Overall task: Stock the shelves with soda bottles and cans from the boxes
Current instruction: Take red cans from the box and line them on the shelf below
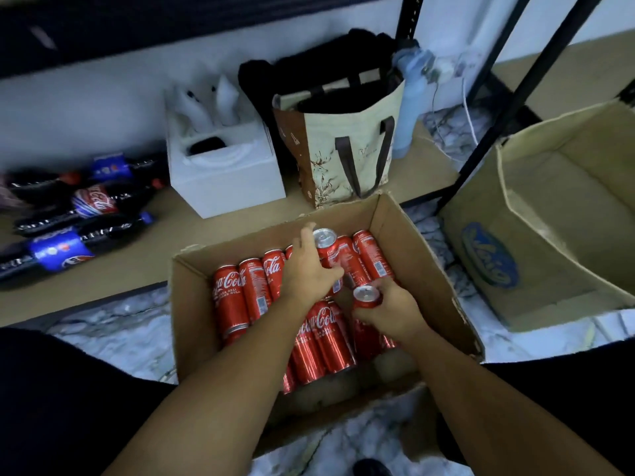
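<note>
The open brown cardboard box [405, 242] is found on the floor beneath both hands, filled with red slim aluminium soda cans [233, 297] laid on their sides, long axes running away from the person. One raised red can [326, 247] is gripped by the left hand [309, 269], fingers curled round it; a second red can [367, 298] is gripped likewise by the right hand [395, 312]. The low tan shelf board [137, 266], bearing dark plastic soda bottles [86, 201] laid flat, lies ahead and left; the left hand is judged nearer.

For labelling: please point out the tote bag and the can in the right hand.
tote bag [326, 146]: head view, front panel.
can [367, 293] in the right hand [395, 314]: head view, silver top.
</note>
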`<action>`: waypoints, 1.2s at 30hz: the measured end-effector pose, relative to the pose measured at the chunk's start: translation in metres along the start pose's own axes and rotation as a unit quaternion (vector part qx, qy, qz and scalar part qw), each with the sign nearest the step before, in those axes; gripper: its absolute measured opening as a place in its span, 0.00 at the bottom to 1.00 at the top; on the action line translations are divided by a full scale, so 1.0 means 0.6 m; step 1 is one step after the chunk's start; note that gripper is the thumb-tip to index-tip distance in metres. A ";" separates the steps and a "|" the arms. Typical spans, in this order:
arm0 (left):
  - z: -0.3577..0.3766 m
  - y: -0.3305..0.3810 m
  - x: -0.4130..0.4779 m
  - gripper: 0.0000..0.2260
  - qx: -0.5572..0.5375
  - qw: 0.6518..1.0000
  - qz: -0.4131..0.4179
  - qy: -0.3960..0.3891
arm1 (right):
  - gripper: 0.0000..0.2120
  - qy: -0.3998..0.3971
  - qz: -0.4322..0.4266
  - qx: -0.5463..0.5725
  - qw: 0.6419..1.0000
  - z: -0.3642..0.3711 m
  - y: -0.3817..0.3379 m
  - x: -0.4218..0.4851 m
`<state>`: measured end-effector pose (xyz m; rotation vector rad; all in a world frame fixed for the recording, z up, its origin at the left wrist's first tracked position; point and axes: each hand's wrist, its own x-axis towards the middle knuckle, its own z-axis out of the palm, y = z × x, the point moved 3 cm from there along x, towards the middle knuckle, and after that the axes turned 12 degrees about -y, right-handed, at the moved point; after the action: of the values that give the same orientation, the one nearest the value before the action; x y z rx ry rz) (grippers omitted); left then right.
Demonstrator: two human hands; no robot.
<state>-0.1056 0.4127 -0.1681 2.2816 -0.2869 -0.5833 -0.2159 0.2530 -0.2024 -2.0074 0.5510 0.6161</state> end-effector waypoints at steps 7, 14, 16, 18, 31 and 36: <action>-0.026 0.026 -0.085 0.31 0.073 0.995 0.052 -0.032 | 0.27 0.100 -0.085 -0.022 0.991 -0.026 -0.053 -0.060; 0.028 0.035 -0.108 0.28 0.135 0.985 0.082 -0.073 | 0.27 0.120 -0.109 -0.065 0.985 -0.026 -0.026 -0.073; 0.044 0.026 -0.104 0.29 0.159 0.981 0.076 -0.086 | 0.29 0.110 -0.105 -0.067 0.986 -0.023 -0.015 -0.068; 0.053 0.018 -0.101 0.30 0.163 0.979 0.074 -0.094 | 0.30 0.104 -0.107 -0.068 0.986 -0.019 -0.009 -0.064; -0.157 0.128 -0.149 0.29 0.114 0.977 0.170 -0.056 | 0.31 0.118 -0.246 0.034 0.962 -0.105 -0.169 -0.163; -0.292 0.243 -0.205 0.30 0.079 0.967 0.243 0.000 | 0.31 0.158 -0.336 0.084 0.925 -0.197 -0.293 -0.264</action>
<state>-0.1308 0.4651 0.0842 2.2420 -0.8900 -0.3118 -0.2091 0.2518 0.0619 -1.9706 0.0656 -0.1717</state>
